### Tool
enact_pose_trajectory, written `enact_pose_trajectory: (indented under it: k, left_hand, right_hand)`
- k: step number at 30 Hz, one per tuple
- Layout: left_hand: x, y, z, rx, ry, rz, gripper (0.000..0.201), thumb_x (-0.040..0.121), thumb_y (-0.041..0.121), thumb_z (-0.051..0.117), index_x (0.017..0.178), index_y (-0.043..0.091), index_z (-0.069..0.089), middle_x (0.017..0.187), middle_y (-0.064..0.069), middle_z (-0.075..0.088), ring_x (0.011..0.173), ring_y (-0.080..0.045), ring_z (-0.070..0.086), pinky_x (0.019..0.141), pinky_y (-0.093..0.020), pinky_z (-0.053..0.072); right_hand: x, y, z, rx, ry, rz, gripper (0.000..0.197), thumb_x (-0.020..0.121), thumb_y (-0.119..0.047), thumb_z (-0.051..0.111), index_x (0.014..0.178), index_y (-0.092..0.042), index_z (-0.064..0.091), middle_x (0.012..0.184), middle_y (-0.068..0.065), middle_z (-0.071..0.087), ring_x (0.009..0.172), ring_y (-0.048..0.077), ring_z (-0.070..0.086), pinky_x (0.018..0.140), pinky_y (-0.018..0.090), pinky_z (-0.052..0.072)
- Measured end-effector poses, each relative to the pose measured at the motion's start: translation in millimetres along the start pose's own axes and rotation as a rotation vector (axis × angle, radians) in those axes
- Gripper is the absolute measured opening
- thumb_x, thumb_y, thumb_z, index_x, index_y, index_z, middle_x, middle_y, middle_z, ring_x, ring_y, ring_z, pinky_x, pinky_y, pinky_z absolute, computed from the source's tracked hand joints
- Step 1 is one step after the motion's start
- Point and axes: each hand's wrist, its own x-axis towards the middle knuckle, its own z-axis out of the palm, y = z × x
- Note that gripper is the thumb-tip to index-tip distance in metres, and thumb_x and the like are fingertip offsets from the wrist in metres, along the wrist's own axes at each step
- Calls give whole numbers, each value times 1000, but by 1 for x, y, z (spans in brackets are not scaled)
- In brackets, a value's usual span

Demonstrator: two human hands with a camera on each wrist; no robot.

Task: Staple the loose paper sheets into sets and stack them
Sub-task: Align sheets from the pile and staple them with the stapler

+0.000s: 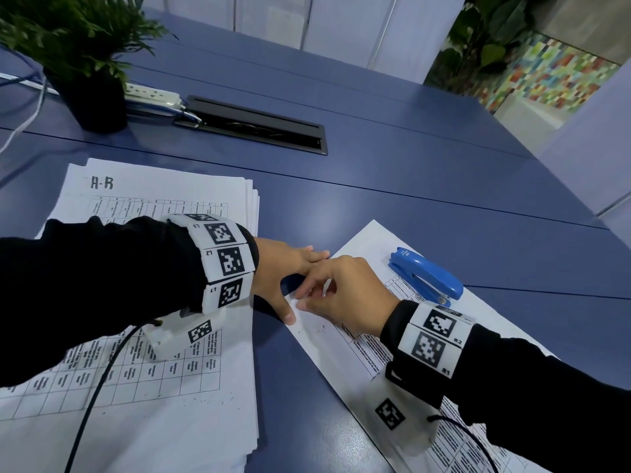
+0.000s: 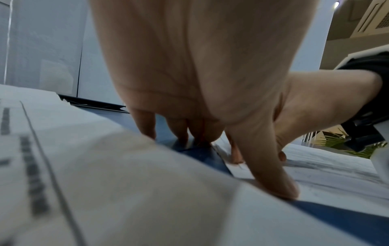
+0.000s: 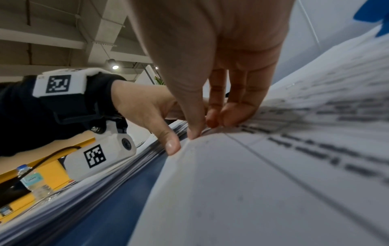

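A thick stack of printed sheets [image 1: 153, 404] lies at the left of the blue table [image 1: 409, 186]. To its right a thin set of sheets [image 1: 355, 349] lies slantwise, with a blue stapler [image 1: 426, 274] resting on its far part. My left hand [image 1: 297, 285] reaches across the gap, fingers straight, and its thumb [image 2: 280, 188] presses on the set's left edge. Beside it, my right hand [image 1: 321, 295] pinches that same edge between thumb and fingers [image 3: 212, 119]. The stapler [image 3: 370, 15] shows as a blue corner in the right wrist view.
At the back left stand a potted plant [image 1: 92, 73] and a white power strip [image 1: 150, 93], beside a black cable hatch [image 1: 252, 126]. A black wrist cable [image 1: 99, 387] crosses the left stack. A water bottle [image 3: 31, 181] is off to the left.
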Motion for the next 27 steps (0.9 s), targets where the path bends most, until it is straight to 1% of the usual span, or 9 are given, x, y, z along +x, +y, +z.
enact_pose_trajectory:
  k: [3,7,10,14,16,18,21,24,27]
  left_hand:
    - [0,0,0,2,0,6,65,82,38,70,139,29,39,158,10,-12,145,-9,-6,115,-31,12]
    - [0,-1,0,-2,4,9,60,82,37,70,135,28,43,158,12,-10,145,-8,-6,114,-30,12]
    - [1,-1,1,-2,6,14,55,81,38,70,130,26,48,158,13,-8,145,-7,-5,114,-29,12]
    - [1,-2,1,-6,14,16,50,82,37,70,126,22,51,157,15,-3,145,-6,-3,113,-26,12]
    - [1,-3,2,-8,26,16,50,81,37,71,124,19,52,157,16,-3,145,-5,-2,113,-25,14]
    - [1,-4,2,-12,29,11,56,80,38,71,129,18,51,157,16,-6,144,-4,-2,113,-25,14]
    - [0,-2,1,-16,26,0,63,80,38,72,134,17,46,157,16,-6,144,-3,-2,113,-25,13]
    - [-2,0,0,-8,21,-2,59,81,37,71,132,19,47,157,15,-5,144,-4,-3,113,-25,13]
    - [-3,3,-1,-7,10,-3,62,82,36,70,136,24,42,157,16,-4,145,-5,-3,113,-27,12]
  right_hand:
    - [1,0,-1,64,5,14,5,74,-15,77,79,-17,77,69,-9,64,59,-12,51,60,3,35]
    - [1,0,0,66,16,11,3,75,-14,76,77,-16,76,62,-21,57,61,-15,51,59,1,32]
    - [2,0,0,55,21,16,3,76,-13,74,77,-15,76,59,-22,53,60,-15,51,57,2,32]
    - [4,0,3,-16,8,15,4,79,-15,71,78,-18,75,67,-16,55,57,-9,49,57,6,31]
    - [4,0,5,-54,-4,15,4,81,-17,69,79,-19,72,76,-10,59,57,-4,46,59,12,33]
    - [4,-1,7,-80,-10,13,6,84,-18,66,79,-20,68,85,-4,64,59,-2,44,62,20,36]
    - [3,-1,7,-87,-17,5,11,85,-18,63,77,-24,61,91,-2,65,61,0,45,66,24,38]
    - [2,2,5,-33,-23,-6,12,87,-17,62,77,-23,59,90,-2,63,62,1,47,67,22,41]
    - [1,6,0,33,-23,-19,11,87,-15,61,79,-22,59,81,-11,55,62,-4,48,62,9,36]
